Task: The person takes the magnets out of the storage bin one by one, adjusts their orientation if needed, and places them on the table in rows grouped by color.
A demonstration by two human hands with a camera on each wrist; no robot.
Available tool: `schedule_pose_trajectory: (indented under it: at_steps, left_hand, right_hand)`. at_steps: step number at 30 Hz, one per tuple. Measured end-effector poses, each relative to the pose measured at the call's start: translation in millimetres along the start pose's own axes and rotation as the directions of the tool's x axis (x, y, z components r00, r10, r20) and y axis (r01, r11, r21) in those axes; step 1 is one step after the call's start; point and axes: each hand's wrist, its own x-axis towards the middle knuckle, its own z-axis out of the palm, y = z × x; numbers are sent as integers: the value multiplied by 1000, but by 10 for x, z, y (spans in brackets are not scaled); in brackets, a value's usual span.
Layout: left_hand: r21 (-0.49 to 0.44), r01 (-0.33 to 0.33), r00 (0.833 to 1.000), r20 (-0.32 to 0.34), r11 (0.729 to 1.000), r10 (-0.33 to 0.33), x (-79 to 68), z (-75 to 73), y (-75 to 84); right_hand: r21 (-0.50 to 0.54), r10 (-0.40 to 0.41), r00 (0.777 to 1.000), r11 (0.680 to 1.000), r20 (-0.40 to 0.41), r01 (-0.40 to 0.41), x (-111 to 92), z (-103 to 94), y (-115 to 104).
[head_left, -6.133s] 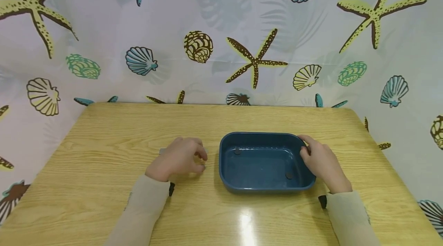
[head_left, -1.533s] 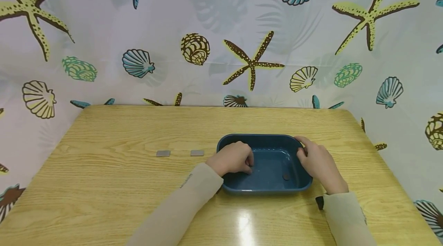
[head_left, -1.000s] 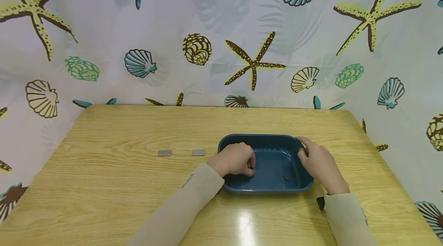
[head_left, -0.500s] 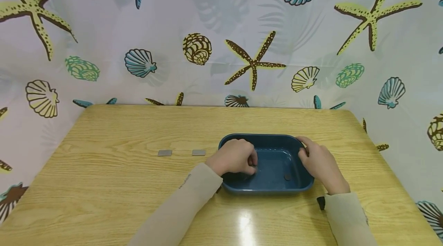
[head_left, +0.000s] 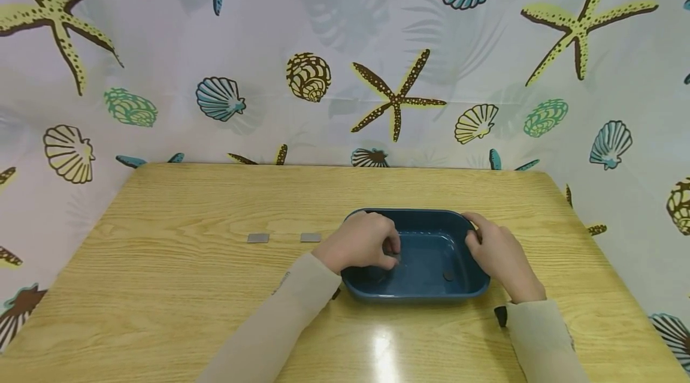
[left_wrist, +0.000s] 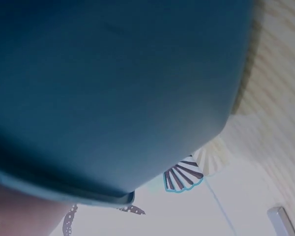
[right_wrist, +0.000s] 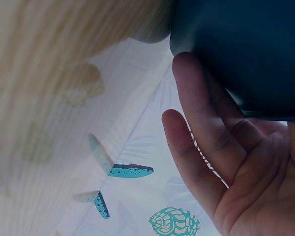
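Note:
A dark blue plastic tub (head_left: 426, 298) stands on the table. My left hand (head_left: 361, 242) reaches over its left side, fingers curled together above the tub's floor. A small greyish piece shows between thumb and index fingertip, mostly hidden. My right hand (head_left: 498, 260) grips the tub's right rim, thumb inside and fingers along the outer wall; in the right wrist view, fingers (right_wrist: 191, 78) touch that wall. A small dark disc (head_left: 448, 276) lies in the tub at lower right. Two flat grey rectangular pieces, one (head_left: 258, 238) farther left and one (head_left: 310, 238) nearer the tub, lie on the table.
The wooden table (head_left: 188, 299) reaches a fabric backdrop (head_left: 259, 29) printed with shells and starfish. Bare table lies left of the tub and in front of it. In the left wrist view, the tub's outer wall (left_wrist: 128, 98) fills most of the picture.
Since the oldest frame, my left hand has moved from beside the grey pieces into the tub, covering a second disc's place. It has lately risen slightly. My right hand stays on the rim.

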Motion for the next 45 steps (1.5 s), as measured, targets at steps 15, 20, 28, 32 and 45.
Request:
schedule_pose_trajectory:
  at_steps: [15, 20, 28, 32, 45]
  left_hand:
    - [-58, 30, 999, -40, 998, -33, -113, -105, -68]
    - [-71, 36, 996, -77, 997, -42, -167, -126, -109]
    - [-83, 34, 988, -146, 996, -46, -294, -164, -177]
    - [-72, 53, 983, -170, 996, -64, -372, -193, -224]
    - [-76, 82, 953, -286, 994, -100, -671, -284, -398]
  right_hand:
    - [-6, -5, 1000, 1000, 2, 5, -3, 1, -12]
    - [-6, -7, 1000, 1000, 0, 7, -7, -9, -29]
    - [-5, -7, 1000, 1000, -4, 7, -7, -3, -36]
    - [-10, 3, 1000, 1000, 5, -3, -7, -8, -35]
    - [-10, 5, 1000, 1000, 11, -5, 0, -12, -31]
